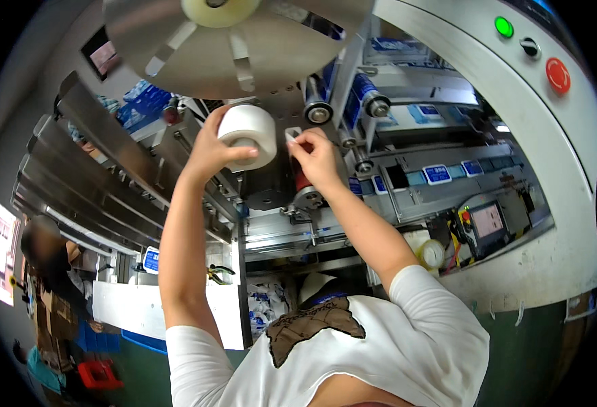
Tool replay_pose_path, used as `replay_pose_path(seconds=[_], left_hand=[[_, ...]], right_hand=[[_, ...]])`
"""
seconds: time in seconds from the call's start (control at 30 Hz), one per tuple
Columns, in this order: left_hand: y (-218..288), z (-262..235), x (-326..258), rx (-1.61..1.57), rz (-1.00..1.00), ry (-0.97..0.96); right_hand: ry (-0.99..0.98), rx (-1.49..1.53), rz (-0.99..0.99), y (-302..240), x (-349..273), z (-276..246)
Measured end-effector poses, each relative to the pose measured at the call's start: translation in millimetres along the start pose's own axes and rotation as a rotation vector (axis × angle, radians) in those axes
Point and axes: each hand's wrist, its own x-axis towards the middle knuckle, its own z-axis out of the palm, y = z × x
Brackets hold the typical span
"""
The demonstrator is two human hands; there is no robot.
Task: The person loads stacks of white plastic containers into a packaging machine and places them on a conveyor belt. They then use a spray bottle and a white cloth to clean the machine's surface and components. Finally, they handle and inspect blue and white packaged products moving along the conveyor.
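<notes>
A thick white roll (249,124), like a reel of film or tape, is held up over the machine by my left hand (209,154). The thumb lies at the roll's core and the fingers wrap its far side. My right hand (317,159) is closed in a pinch just right of the roll. Between its fingertips shows a small white piece (293,135), perhaps the roll's loose end; I cannot tell whether it joins the roll. Below the right hand is a red-and-metal roller (306,193), partly covered by the wrist.
Overhead hangs a large slotted metal disc (244,57). Metal rollers (317,110) stand to the right, above a conveyor with blue-and-white packs (437,174). Upright metal plates (88,176) line the left. Pliers (219,273) lie by my left forearm; a red stop button (557,75) sits upper right.
</notes>
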Motion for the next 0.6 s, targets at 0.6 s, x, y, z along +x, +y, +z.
replay_pose_path(seconds=[0.6], left_hand=[[11.4, 5.4, -577.7, -0.190, -1.019, 0.578]], right_hand=[[-0.123, 0.272, 0.090, -21.0, 34.7, 48.8]])
